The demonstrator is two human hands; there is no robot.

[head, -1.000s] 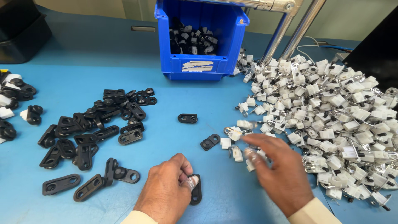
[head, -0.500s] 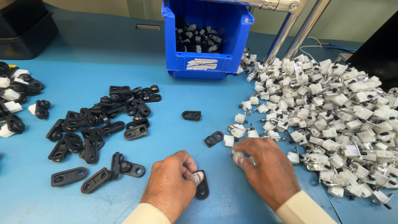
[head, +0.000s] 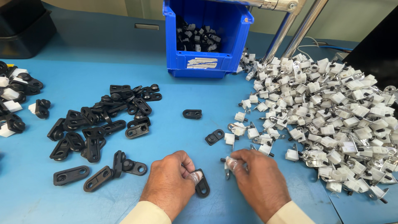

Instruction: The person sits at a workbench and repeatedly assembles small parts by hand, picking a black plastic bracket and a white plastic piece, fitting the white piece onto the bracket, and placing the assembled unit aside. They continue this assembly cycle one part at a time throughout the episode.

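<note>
Your left hand (head: 169, 182) rested low on the blue table (head: 174, 137), its fingers curled and pinching a black oval bracket (head: 202, 187) that lay flat under the fingertips, just to the hand's right. Your right hand (head: 259, 180) sat just beside it, fingers closed around a small white clip with a metal pin (head: 227, 166), held at its upper left edge, close to the black bracket but not touching it as far as could be seen. Both thumbs seemed to wear clear finger covers. Just ahead of your hands, two loose black brackets (head: 214, 137) lay apart from everything else. To the right of your right hand spread a big heap of white and metal clips (head: 331, 120), its nearest pieces just beside your knuckles. To the left of your left hand, a scattered pile of black brackets (head: 99, 124) lay, with a few single ones near your wrist. Well ahead of both hands stood a blue bin (head: 207, 62) holding black and white parts, and beside it two slanted metal tubes (head: 294, 29) rose.
</note>
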